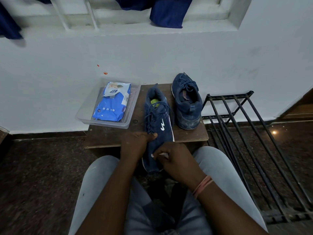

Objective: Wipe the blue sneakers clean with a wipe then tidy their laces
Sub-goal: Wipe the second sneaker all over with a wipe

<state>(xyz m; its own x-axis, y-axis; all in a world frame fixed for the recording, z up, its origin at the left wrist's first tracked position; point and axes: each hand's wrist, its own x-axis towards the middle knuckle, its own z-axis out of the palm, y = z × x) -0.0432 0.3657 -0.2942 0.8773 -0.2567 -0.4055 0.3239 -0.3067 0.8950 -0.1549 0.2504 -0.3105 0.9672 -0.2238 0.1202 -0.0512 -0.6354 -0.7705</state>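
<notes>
A blue sneaker (158,122) with a white logo lies toe toward me, its toe hanging over the front edge of a low brown wooden stool (111,135). My left hand (135,144) grips its left side near the laces, thumb on top. My right hand (174,158) holds a crumpled white wipe (163,154) against the toe area. The second blue sneaker (187,100) stands on the stool's right side, heel toward me, its heel dusty.
A clear plastic tray (83,117) holding a blue pack of wipes (112,103) sits on the stool's left end. A black metal shoe rack (250,133) stands to the right. A white wall is behind; my knees are below.
</notes>
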